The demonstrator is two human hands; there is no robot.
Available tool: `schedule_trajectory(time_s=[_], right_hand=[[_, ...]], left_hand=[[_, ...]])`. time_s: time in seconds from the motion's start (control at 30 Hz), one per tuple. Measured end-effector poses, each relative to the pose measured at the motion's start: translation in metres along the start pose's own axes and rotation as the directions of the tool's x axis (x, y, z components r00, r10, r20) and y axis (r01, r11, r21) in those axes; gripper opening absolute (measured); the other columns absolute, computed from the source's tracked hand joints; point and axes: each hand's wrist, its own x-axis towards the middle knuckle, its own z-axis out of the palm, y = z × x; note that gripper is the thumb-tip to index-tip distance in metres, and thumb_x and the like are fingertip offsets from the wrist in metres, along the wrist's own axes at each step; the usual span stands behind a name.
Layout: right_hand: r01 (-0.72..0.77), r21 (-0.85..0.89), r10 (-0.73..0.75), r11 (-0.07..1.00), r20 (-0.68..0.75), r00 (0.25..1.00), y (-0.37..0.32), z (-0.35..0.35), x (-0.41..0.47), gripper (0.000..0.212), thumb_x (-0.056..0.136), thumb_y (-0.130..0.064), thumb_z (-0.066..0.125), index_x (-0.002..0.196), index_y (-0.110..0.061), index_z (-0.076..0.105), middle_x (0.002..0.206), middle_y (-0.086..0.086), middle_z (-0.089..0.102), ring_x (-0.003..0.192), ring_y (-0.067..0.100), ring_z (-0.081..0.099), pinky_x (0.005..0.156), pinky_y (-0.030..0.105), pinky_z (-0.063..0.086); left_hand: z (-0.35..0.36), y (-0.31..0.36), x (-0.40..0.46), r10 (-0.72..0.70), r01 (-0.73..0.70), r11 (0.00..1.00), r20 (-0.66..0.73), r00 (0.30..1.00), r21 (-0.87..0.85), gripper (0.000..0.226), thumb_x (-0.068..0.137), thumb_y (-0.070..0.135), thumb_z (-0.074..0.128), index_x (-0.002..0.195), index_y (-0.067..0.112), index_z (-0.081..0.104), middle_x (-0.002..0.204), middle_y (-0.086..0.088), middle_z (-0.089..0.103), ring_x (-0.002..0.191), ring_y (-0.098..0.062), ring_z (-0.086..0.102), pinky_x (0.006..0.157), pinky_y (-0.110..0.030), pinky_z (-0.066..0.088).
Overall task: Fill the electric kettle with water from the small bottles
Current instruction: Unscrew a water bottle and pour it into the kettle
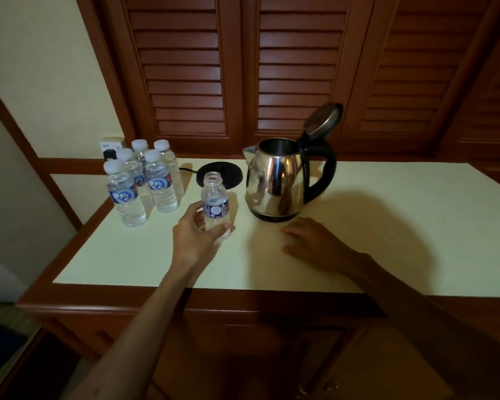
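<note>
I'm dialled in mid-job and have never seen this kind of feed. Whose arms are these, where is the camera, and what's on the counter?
There is no machine here: the arms belong to a person wearing one wide-angle camera on the head, looking down. The left hand grips an uncapped bottle standing upright on the cream counter. The right hand rests flat, holding nothing. The steel kettle stands lid-open beside its black base, not on it. Five capped bottles are clustered at the left.
</note>
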Motion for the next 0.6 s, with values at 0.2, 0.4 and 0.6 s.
schedule_trajectory(time_s=[0.2, 0.4, 0.6], right_hand=[[-0.088, 0.008, 0.089, 0.996, -0.043, 0.995, 0.045, -0.032, -0.013, 0.051, 0.091, -0.047, 0.056, 0.134, -0.020, 0.051, 0.136, -0.001, 0.051, 0.120, 0.012, 0.045, 0.098, 0.026, 0.032], [-0.059, -0.220, 0.060, 0.974, 0.001, 0.998, 0.091, -0.036, -0.032, 0.064, 0.091, -0.064, 0.037, 0.145, -0.030, 0.035, 0.156, -0.007, 0.026, 0.144, 0.013, 0.020, 0.117, 0.038, 0.016], [-0.070, -0.231, 0.074, 0.970, 0.008, 0.997, 0.095, -0.032, -0.031, 0.063, 0.092, -0.066, 0.030, 0.147, -0.038, 0.025, 0.160, -0.008, 0.012, 0.148, 0.015, 0.005, 0.119, 0.041, 0.003]], left_hand=[[0.024, 0.012, -0.003, -0.009, 0.013, 0.999, -0.120, 0.993, 0.033, 0.060, 0.078, 0.029, 0.083, 0.130, 0.012, 0.058, 0.125, -0.006, 0.066, 0.105, -0.015, 0.059, 0.084, -0.025, 0.045], [0.032, 0.023, 0.001, -0.043, 0.055, 0.996, -0.167, 0.985, 0.066, 0.064, 0.075, 0.030, 0.085, 0.130, 0.009, 0.059, 0.127, -0.010, 0.067, 0.108, -0.021, 0.063, 0.095, -0.040, 0.054], [0.031, 0.050, 0.017, 0.015, 0.006, 0.988, -0.137, 0.990, 0.153, 0.069, 0.072, 0.024, 0.087, 0.133, 0.009, 0.059, 0.126, -0.009, 0.067, 0.107, -0.017, 0.063, 0.091, -0.029, 0.049]])
